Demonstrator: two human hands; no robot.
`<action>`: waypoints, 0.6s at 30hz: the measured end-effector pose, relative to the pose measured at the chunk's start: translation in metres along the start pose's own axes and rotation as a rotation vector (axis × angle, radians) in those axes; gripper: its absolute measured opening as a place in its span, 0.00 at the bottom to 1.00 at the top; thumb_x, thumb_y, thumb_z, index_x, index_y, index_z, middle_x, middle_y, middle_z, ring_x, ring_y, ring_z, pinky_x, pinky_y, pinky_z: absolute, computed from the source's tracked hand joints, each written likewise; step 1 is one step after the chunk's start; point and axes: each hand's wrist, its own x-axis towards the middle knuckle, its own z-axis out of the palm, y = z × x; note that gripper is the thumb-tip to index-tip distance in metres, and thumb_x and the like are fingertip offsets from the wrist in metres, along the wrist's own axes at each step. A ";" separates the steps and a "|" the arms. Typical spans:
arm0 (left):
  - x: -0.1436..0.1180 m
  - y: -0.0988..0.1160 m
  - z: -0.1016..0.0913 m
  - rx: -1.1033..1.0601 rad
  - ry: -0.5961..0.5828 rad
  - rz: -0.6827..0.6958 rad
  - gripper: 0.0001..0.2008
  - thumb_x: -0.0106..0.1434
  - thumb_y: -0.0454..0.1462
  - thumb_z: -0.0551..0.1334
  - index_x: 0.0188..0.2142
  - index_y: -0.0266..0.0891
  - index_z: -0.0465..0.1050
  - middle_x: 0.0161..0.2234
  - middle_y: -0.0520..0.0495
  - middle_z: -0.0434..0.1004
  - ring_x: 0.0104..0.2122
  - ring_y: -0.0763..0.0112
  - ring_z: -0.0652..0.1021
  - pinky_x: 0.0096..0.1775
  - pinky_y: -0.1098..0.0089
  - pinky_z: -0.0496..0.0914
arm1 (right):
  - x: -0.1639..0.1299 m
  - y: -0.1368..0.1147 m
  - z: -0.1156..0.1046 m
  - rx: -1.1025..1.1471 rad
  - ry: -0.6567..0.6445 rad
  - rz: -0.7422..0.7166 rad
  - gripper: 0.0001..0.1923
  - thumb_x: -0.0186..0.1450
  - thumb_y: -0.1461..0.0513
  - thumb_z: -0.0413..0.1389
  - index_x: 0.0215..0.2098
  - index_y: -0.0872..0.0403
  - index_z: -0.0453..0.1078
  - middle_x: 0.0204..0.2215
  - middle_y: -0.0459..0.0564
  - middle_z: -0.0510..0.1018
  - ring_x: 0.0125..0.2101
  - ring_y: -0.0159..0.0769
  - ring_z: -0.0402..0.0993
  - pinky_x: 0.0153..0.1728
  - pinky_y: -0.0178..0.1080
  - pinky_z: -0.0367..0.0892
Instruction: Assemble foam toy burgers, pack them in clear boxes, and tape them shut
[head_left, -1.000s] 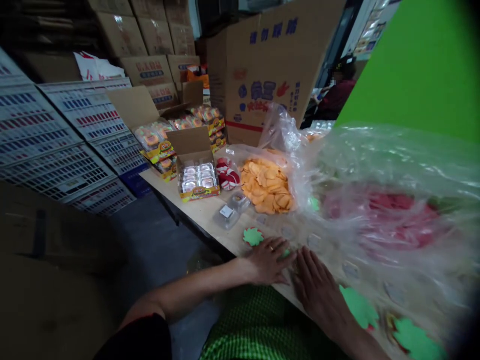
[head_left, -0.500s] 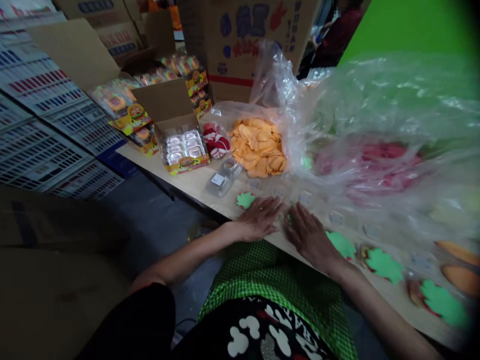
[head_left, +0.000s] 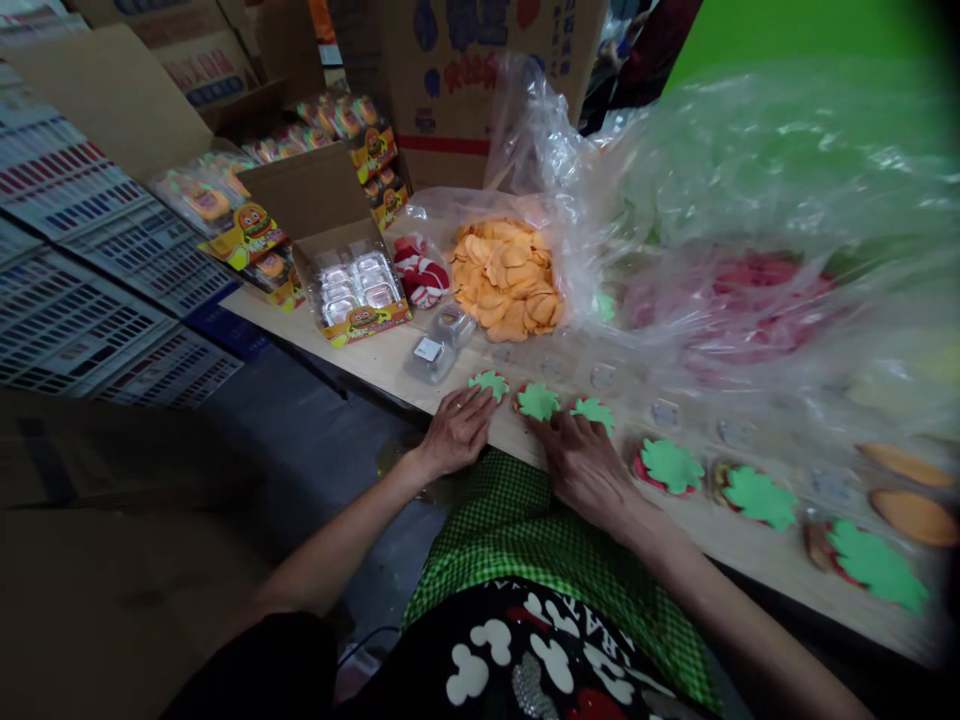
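The table point(head_left: 390, 365) edge near the body is bare. Farther back, a big plastic bag point(head_left: 750, 200), orange chips point(head_left: 506, 275) and boxes point(head_left: 352, 290) block the way.

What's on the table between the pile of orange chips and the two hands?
In the head view, between the orange chips and the left hand and right hand lie green leaf shapes and small clear plastic cases.

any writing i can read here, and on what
No text reads clearly.
Big carton: blue and red printed characters, cut off and blurred.
Display box: burger cartoon and lettering, too small.
Side cartons: rows of coloured marks, illegible.
Clear case: white label, unreadable.
Apron: white shapes, not legible.
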 end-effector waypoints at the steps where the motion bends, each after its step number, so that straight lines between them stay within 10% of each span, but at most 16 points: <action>1: 0.002 0.002 -0.002 0.003 -0.009 -0.007 0.24 0.70 0.35 0.53 0.64 0.40 0.66 0.64 0.40 0.69 0.65 0.57 0.67 0.64 0.49 0.60 | 0.003 0.001 -0.001 0.000 -0.020 0.006 0.27 0.65 0.70 0.50 0.61 0.54 0.69 0.43 0.60 0.72 0.44 0.49 0.67 0.43 0.45 0.60; 18: 0.041 0.036 0.012 0.201 -0.217 0.125 0.24 0.71 0.33 0.51 0.66 0.32 0.61 0.69 0.37 0.59 0.70 0.53 0.58 0.67 0.51 0.55 | 0.053 0.039 -0.001 -0.022 -0.059 0.090 0.17 0.67 0.67 0.50 0.48 0.53 0.76 0.43 0.58 0.73 0.44 0.47 0.68 0.42 0.43 0.54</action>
